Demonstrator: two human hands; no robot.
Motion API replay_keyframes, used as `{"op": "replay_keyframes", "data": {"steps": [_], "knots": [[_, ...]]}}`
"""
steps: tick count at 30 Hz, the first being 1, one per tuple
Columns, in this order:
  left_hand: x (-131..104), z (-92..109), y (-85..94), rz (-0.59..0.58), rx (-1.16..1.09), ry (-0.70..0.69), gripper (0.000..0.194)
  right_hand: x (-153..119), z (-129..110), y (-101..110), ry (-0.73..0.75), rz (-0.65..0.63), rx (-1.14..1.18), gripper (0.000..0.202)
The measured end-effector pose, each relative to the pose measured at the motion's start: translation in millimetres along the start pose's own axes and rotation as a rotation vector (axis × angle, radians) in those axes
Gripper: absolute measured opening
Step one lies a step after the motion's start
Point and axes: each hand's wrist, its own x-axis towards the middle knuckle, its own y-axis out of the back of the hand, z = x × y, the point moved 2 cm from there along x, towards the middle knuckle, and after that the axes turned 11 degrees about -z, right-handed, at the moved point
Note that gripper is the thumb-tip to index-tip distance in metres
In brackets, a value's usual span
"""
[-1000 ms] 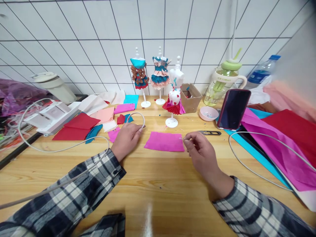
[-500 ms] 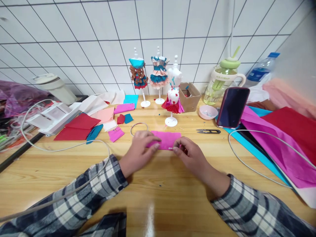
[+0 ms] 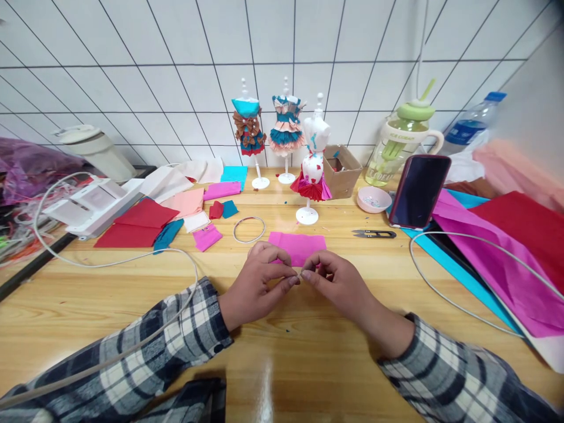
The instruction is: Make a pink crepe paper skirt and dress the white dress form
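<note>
My left hand [image 3: 264, 277] and my right hand [image 3: 339, 283] meet at the fingertips over the near edge of a magenta rectangle [image 3: 302, 245] of thin cloth or crepe paper, which lies flat. Both hands are closed in a pinch. Whatever sits between the fingertips is too small to make out. Beyond the rectangle stands a white mini dress form [image 3: 316, 132] with a red and magenta pleated skirt [image 3: 311, 187]. A thin metal ring [image 3: 249, 230] lies left of the rectangle, and black thread snips [image 3: 373, 234] lie to its right.
Two dressed mini forms [image 3: 249, 126] stand behind, beside a cardboard box [image 3: 342, 176]. A pink bowl [image 3: 373, 200], a phone [image 3: 418, 191] and a bottle [image 3: 399, 141] are at right. Coloured pieces [image 3: 136, 223] lie left. A white cable [image 3: 110, 267] crosses my left sleeve.
My left hand has come off the magenta rectangle and both hands have drawn together at its near edge. The small white strip at my right fingertips no longer shows clearly.
</note>
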Motion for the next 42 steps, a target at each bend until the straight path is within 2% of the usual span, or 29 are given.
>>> {"op": "replay_keyframes", "data": {"steps": [5,8,10,12,15,21,26,30,37,42], "knots": [[0.9,-3.6,0.2,0.051,-0.07,0.031,0.028,0.1,4.1,15.3,-0.018,0.157,-0.028,0.019],[1.0,-5.7,-2.7,0.008,-0.177,0.077,0.036,-3.8,1.6,21.9,0.121,0.251,-0.228,0.016],[-0.5,-5.2,-4.8,-0.051,-0.272,0.084,0.044,-6.9,-1.2,20.3,0.253,0.24,-0.382,0.013],[-2.9,-3.5,-6.4,-0.113,-0.347,0.074,0.049,-8.8,-1.4,16.3,0.318,0.202,-0.495,0.016],[-6.4,-1.6,-8.5,-0.188,-0.411,0.055,0.05,-9.6,1.6,11.9,0.315,0.175,-0.613,0.017],[-8.5,-3.0,-11.2,-0.211,-0.432,0.045,0.05,-10.6,0.9,11.0,0.305,0.142,-0.761,0.019],[-8.2,1.8,-9.5,-0.231,-0.219,-0.013,0.044,-9.8,-2.6,9.6,0.265,0.118,-0.647,0.017],[-5.9,4.8,-9.3,-0.201,-0.074,-0.002,0.038,-7.5,-2.5,8.6,0.173,0.12,-0.484,0.013],[-2.2,-1.3,-11.2,-0.073,-0.046,0.039,0.026,-3.3,-1.7,2.7,0.01,0.137,-0.151,0.01],[-1.8,-5.1,-11.8,-0.01,-0.062,0.075,0.017,-1.9,-1.0,-2.1,-0.081,0.069,-0.011,0.012]]}}
